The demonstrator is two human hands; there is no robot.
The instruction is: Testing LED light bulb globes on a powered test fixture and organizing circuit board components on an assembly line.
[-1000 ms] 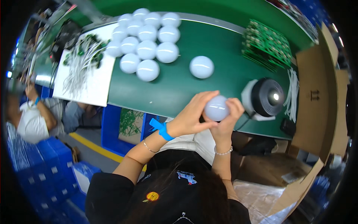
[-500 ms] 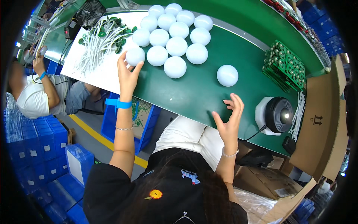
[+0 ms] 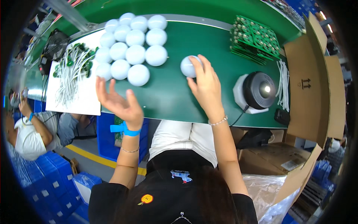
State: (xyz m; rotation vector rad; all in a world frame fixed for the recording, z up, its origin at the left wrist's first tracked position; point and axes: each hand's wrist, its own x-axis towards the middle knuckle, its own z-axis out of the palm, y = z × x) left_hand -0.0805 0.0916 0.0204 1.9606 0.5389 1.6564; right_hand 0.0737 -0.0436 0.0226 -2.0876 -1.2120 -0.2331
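Globes [image 3: 138, 75] white; tabletop [image 3: 175, 100] dark green; circuit boards [image 3: 257, 37] green, pale-dotted; wristband [image 3: 132, 132] blue; carton [image 3: 307, 102] brown.

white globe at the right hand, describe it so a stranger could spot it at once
Find the green tabletop, then look between the cluster of white globes on the left and the round black device on the right. The right hand partly covers the single globe, which alone stands apart from the cluster.

A dark double-arrow sign [image 3: 306, 83] pointing upward is printed on the tall brown cardboard box [image 3: 311, 106].
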